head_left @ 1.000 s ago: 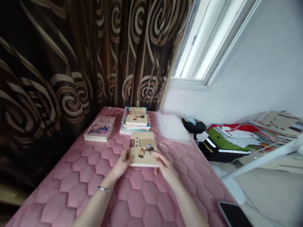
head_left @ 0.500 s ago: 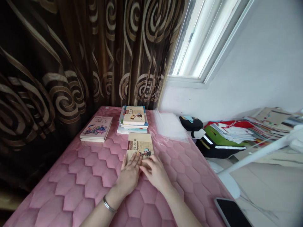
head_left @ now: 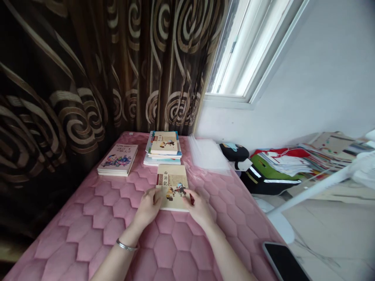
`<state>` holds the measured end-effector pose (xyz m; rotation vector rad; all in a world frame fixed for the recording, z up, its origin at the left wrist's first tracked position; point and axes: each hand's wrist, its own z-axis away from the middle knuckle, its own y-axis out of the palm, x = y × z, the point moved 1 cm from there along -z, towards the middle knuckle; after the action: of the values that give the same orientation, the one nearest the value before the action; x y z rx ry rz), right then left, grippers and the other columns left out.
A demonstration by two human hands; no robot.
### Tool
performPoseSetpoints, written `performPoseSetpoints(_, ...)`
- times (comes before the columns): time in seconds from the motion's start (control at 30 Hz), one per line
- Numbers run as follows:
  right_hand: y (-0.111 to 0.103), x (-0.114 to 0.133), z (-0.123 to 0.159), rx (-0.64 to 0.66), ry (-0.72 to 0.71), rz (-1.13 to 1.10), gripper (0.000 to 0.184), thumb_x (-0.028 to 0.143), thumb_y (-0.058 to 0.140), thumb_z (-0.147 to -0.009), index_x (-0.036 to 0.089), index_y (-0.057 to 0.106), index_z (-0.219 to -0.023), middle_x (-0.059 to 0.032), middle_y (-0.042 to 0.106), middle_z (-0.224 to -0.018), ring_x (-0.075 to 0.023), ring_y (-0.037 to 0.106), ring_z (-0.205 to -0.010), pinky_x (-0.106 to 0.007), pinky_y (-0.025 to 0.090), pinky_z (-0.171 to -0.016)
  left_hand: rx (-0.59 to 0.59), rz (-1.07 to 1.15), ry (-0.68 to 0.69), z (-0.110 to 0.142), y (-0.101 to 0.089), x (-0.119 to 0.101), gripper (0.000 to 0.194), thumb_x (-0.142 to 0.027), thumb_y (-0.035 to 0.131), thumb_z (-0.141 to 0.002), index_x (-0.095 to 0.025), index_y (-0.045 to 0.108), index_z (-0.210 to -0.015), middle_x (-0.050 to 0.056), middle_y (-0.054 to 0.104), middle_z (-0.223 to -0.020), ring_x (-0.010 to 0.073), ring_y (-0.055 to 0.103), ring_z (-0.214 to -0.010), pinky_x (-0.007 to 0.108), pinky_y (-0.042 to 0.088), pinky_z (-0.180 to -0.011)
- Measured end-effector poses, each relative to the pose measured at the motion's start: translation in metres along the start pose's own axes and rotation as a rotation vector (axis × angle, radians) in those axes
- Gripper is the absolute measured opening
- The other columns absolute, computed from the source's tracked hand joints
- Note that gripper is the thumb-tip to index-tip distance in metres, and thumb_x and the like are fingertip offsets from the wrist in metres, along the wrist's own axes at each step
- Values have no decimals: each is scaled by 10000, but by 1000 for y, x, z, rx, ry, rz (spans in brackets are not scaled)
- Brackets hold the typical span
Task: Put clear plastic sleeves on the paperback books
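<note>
A cream-coloured book [head_left: 173, 181] with Chinese characters and a small painted scene lies flat in front of me. My left hand [head_left: 149, 207] is closed on its left edge, thumb near the cover. On the opposite side, my right hand [head_left: 199, 207] grips the right edge with thumb and fingers. Just beyond this book stands a stack of books [head_left: 163, 159], topped by another cream book [head_left: 164, 142] of similar design. Two or so books [head_left: 117, 159] with a cartoon cover lie stacked to the left.
Clear plastic sheets [head_left: 208, 155] lie right of the stack on the pink quilted surface [head_left: 164, 242]. A phone [head_left: 285, 261] rests at the lower right edge. Beyond that edge are a white lamp [head_left: 316, 189] and a green and black bag [head_left: 271, 171]. A patterned curtain [head_left: 117, 70] hangs behind.
My hands have moved apart from the lower part of the cover to the book's two side edges. The whole cover down to its near edge now shows.
</note>
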<state>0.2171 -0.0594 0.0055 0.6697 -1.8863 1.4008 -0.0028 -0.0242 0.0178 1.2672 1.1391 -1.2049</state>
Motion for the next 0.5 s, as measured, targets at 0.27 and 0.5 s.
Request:
performPoseSetpoints(0.27, 9, 7, 4, 121, 31, -258, 291, 352, 586, -726, 207, 656, -969, -42, 703, -909, -205, 658, -788, -316, 514, -709, -60, 297, -309, -6, 0, 5, 245, -148, 718, -676, -142, 604, -892, 82, 721, -793, 234, 685, -796, 309, 514, -728)
performPoseSetpoints(0.5, 5, -4, -3, -33, 105, -299, 355, 474, 615, -730, 192, 647, -943, -68, 715, -863, -233, 672, -791, -340, 525, -683, 157, 453, -323, 11, 2, -12, 257, -109, 710, -613, -133, 593, -841, 102, 732, -876, 235, 690, -862, 265, 546, -671)
